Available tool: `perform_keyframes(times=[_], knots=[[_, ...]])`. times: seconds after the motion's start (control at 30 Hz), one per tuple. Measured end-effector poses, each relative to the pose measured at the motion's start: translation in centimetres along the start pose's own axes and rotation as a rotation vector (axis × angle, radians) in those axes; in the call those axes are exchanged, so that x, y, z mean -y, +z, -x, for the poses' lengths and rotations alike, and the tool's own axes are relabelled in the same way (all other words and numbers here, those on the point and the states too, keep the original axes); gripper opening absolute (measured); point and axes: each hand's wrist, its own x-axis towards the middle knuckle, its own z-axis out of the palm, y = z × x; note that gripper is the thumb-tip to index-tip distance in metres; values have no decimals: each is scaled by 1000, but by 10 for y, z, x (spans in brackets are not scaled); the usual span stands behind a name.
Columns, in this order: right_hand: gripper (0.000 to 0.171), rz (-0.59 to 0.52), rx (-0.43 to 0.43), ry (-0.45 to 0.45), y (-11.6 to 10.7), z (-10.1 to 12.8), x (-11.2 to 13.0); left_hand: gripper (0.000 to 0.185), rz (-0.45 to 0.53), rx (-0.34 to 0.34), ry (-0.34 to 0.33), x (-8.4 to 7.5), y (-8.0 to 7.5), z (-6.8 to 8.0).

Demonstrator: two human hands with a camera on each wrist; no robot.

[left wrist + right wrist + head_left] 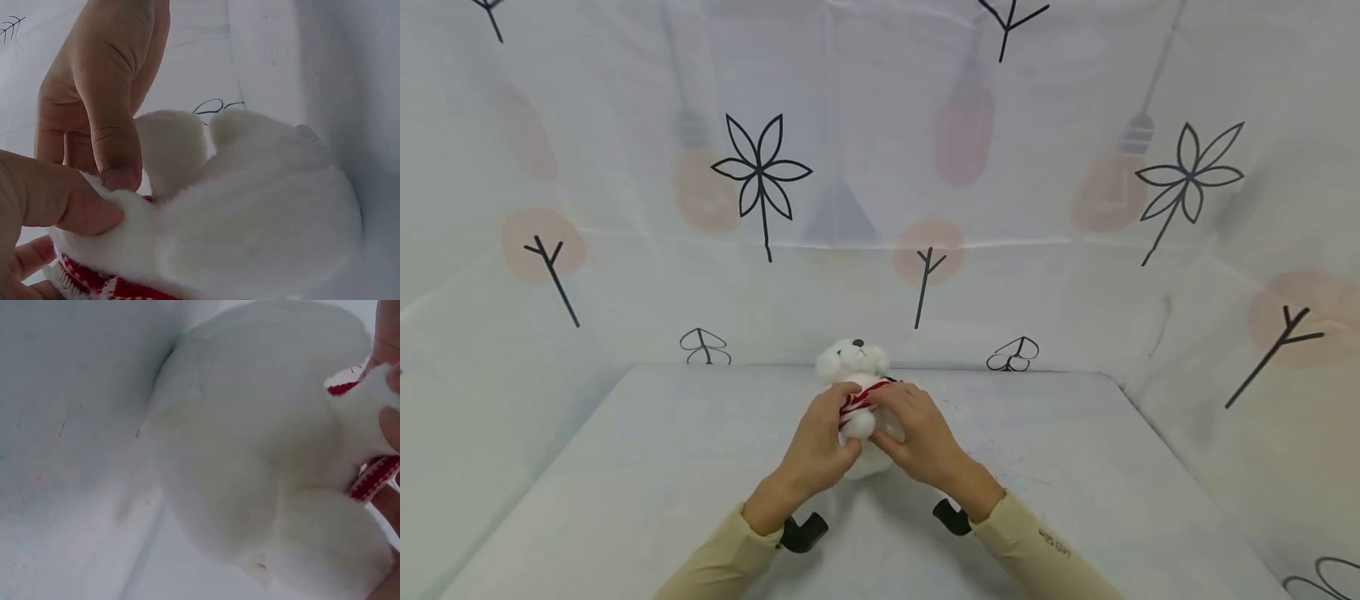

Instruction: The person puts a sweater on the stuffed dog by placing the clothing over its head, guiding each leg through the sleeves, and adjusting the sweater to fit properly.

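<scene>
A white plush toy (854,363) in a red-and-white striped garment (859,398) lies on the table (640,467), head pointing away from me. My left hand (823,433) pinches a fluffy white limb of the toy from the left. My right hand (913,429) grips the toy and its striped cloth from the right. In the left wrist view a thumb (115,156) and a finger (62,203) pinch the white fur (262,212) just above the red stripe (94,281). The right wrist view is filled by the toy's body (250,456), with the striped cloth (373,477) and fingertips (390,425) at the right edge.
A pale cloth printed with flowers, twigs and bulbs (762,171) covers the table and rises as walls at the back and both sides. Black wrist camera mounts (802,532) sit under both sleeves. The toy lies near the back wall.
</scene>
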Motion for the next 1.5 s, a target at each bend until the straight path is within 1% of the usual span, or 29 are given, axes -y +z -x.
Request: perform_keyframes(times=[0.1,0.2,0.27,0.4,0.47,0.57,0.67,0.73,0.83,0.9,0.97,1.07,1.13,1.27,1.33,1.43,1.5], knots=[[40,-12,17,1,1,2,0,62,12,12,-11,-1,1,1],[36,-26,18,8,2,3,2,61,19,15,-5,-2,1,2],[34,-53,14,13,2,2,4,60,19,5,13,-3,2,1],[31,-159,11,25,2,1,8,55,20,-45,62,-6,1,0],[31,-211,3,31,2,1,9,56,27,-62,82,-7,0,-1],[36,-238,-13,31,2,1,8,59,32,-62,105,-6,-3,-1],[53,-245,-6,48,1,2,5,63,14,-23,134,-4,-5,-2],[67,-282,28,79,0,3,4,64,11,9,161,-3,-6,-2],[80,-419,113,147,-3,3,8,67,20,57,197,-2,-6,-1],[80,-507,150,180,-9,1,14,69,30,73,218,-2,-6,-1],[76,-556,154,191,-15,-3,21,71,34,78,224,-2,-7,-2],[68,-556,118,180,-21,-7,29,69,42,72,225,-3,-10,-3],[64,-547,98,177,-22,-9,31,68,43,82,222,-3,-11,-4],[59,-552,88,183,-21,-9,32,66,49,148,214,-2,-14,-6],[57,-551,90,204,-21,-9,33,66,67,187,200,-1,-17,-6],[57,-546,111,238,-22,-9,34,68,107,229,174,0,-20,-7],[57,-550,135,245,-24,-10,35,68,131,243,161,1,-23,-7]])
